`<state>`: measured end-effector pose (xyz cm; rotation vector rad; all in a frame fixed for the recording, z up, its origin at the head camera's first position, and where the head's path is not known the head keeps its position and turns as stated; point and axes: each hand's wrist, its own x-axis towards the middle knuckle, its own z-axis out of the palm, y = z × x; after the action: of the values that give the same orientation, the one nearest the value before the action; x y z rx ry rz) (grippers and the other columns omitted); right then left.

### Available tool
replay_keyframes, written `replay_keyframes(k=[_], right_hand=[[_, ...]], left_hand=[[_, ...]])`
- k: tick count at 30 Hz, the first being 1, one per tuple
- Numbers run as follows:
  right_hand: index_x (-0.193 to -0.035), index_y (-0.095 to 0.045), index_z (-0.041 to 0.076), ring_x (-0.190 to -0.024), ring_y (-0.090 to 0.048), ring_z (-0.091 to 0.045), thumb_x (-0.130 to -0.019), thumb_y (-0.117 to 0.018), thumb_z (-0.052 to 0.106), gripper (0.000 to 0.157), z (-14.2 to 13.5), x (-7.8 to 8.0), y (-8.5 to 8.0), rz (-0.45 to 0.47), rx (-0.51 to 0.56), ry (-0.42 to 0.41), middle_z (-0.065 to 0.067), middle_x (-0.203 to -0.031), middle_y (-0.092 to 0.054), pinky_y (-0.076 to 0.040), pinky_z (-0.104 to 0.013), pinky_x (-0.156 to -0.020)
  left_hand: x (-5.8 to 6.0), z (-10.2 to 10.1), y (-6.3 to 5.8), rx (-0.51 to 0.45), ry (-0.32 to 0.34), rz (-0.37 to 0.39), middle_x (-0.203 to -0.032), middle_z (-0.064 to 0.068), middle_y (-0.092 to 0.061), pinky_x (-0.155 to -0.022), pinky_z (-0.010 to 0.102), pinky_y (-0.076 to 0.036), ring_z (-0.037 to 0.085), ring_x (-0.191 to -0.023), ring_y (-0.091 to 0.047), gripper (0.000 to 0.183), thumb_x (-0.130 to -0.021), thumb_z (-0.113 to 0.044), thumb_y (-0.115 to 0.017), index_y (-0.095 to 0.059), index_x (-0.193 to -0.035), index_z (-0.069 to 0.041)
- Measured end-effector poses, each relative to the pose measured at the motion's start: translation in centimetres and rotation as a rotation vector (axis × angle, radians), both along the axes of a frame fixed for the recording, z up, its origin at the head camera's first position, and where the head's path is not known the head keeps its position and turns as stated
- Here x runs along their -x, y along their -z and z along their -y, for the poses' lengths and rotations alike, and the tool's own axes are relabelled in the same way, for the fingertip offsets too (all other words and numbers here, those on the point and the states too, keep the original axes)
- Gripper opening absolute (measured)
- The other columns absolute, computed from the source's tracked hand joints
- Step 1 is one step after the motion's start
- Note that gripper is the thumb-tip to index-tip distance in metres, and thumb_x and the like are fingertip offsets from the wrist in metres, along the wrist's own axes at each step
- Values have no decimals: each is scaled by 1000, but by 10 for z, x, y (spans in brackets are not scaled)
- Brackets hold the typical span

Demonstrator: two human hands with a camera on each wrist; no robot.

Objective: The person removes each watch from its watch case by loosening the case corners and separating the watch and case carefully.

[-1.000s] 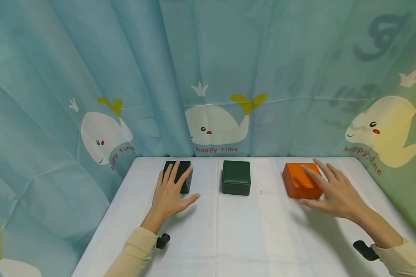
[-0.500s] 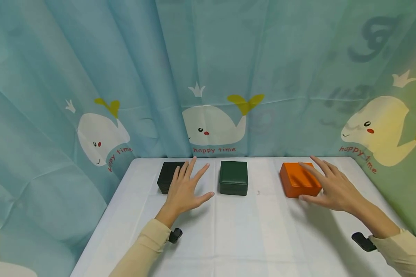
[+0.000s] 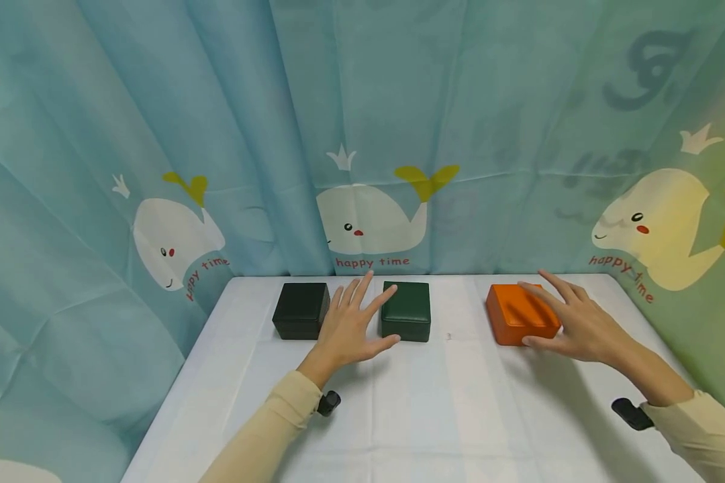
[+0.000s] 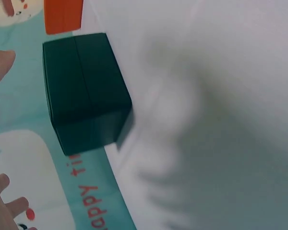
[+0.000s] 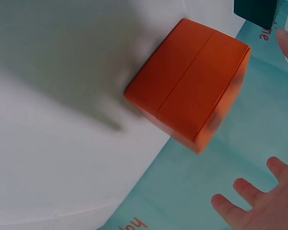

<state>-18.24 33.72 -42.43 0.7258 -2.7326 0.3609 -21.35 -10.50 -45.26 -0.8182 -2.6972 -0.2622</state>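
Three small closed boxes stand in a row along the table's far side. The black box (image 3: 301, 308) is at the left, the dark green box (image 3: 405, 312) in the middle and the orange box (image 3: 519, 315) at the right. My left hand (image 3: 347, 332), fingers spread, hovers between the black and green boxes and holds nothing. In the left wrist view the green box (image 4: 86, 91) sits apart from its fingertips. Over the right edge of the orange box hangs my right hand (image 3: 583, 325), fingers spread. In the right wrist view the orange box (image 5: 189, 79) shows a lid seam.
A white cloth covers the table (image 3: 423, 416). Right behind its far edge hangs a blue-green curtain (image 3: 489, 134) with printed whales, and it continues along both sides. A black wrist camera (image 3: 329, 403) is strapped under the left sleeve, another camera (image 3: 632, 414) under the right.
My left hand has moved right, from over the black box to beside the green one, uncovering the black box. The right hand has barely moved. All three boxes stay put.
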Motion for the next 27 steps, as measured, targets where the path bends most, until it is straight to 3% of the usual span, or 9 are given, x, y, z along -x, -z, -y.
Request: replay_keyframes(k=[6, 14, 27], right_hand=[[-155, -42, 27, -124, -43, -56, -75, -92, 43, 96, 0, 3, -1, 27, 22, -15, -23, -160, -29, -48, -76, -76], [-155, -43, 27, -125, -40, -56, -77, -91, 42, 93, -3, 5, -2, 98, 58, -20, -24, -161, -26, -45, -80, -79], [-155, -43, 21, -123, -39, -60, -80, -89, 39, 90, -9, 8, -5, 150, 72, -4, -27, -159, -25, -45, -80, -78]], left_hand=[[2, -15, -1, -16, 48, -21, -171, 11, -15, -119, 63, -24, 39, -150, -30, 88, -89, -72, -60, -25, -163, -40], [5, -42, -3, 1, 73, 7, -171, 9, -15, -121, 59, -25, 34, -151, -30, 88, -90, -73, -58, -21, -163, -42], [6, -88, -5, 14, 146, -91, -168, 12, -24, -118, 51, -32, 32, -144, -40, 87, -89, -73, -59, -26, -163, -39]])
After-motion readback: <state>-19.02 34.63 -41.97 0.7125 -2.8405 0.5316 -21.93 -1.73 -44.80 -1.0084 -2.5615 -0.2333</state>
